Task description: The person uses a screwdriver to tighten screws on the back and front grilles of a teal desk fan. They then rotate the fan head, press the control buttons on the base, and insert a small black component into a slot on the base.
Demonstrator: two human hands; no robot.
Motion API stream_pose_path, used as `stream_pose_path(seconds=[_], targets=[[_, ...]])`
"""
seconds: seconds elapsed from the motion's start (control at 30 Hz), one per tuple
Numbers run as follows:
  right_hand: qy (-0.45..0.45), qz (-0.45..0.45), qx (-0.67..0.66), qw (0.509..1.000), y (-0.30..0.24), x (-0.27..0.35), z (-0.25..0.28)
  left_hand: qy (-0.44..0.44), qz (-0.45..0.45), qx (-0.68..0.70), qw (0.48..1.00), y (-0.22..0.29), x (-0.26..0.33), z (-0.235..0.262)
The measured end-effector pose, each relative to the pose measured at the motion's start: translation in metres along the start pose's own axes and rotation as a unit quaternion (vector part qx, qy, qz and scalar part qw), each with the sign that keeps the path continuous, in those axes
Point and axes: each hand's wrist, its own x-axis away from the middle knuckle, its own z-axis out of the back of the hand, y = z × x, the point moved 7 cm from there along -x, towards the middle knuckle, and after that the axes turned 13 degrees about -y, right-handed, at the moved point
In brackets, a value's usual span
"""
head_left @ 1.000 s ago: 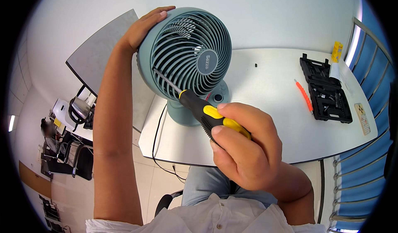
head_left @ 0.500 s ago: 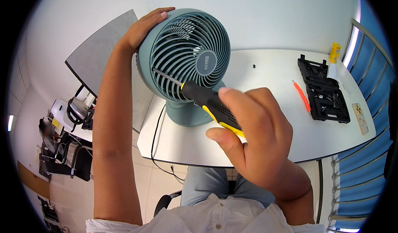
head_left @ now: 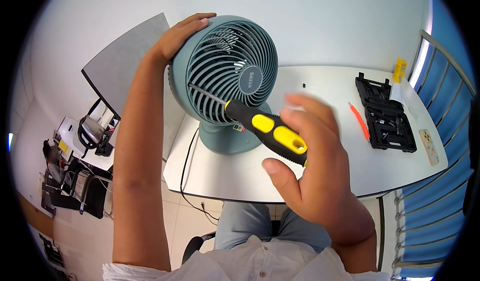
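A grey-green desk fan (head_left: 190, 88) stands on the white table, its round spiral grille tilted up toward me. My left hand (head_left: 184, 33) grips the top left of its housing, fingers laid over the rim. A black and yellow screwdriver (head_left: 267, 129) slants across the front. Its shaft reaches between the grille's slats at the lower left, where the tip's exact seat is hidden. Around the handle's butt end is my right hand (head_left: 320, 166), which steadies it loosely against the palm. The thumb and index finger stand off the handle, and the upper fingers are blurred.
On the white table (head_left: 330, 173) lie an open black tool case (head_left: 391, 126), an orange-red stick-like tool (head_left: 359, 122), a remote control (head_left: 428, 147) and a small black piece (head_left: 304, 86). A power cord (head_left: 186, 166) hangs off the front edge. Metal railings (head_left: 442, 71) line the right.
The screwdriver handle has rolled, so two yellow patches now face up. My right hand's thumb and fingers have spread away from it. My left hand stays on the fan; the view has shifted slightly.
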Motion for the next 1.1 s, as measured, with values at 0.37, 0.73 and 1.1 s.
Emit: stream_pose_path(seconds=[0.37, 0.73, 1.1], targets=[[-0.013, 0.007, -0.008, 1.000, -0.003, -0.002, 0.000, -0.018, 0.014, 0.010, 1.000, 0.007, 0.003, -0.004], [0.053, -0.017, 0.041, 0.998, 0.005, -0.004, 0.002, -0.021, 0.020, 0.018, 0.999, 0.009, 0.003, -0.008], [0.037, 0.006, 0.016, 0.999, -0.002, -0.007, 0.006, 0.001, 0.023, 0.005, 1.000, 0.012, 0.010, -0.009]])
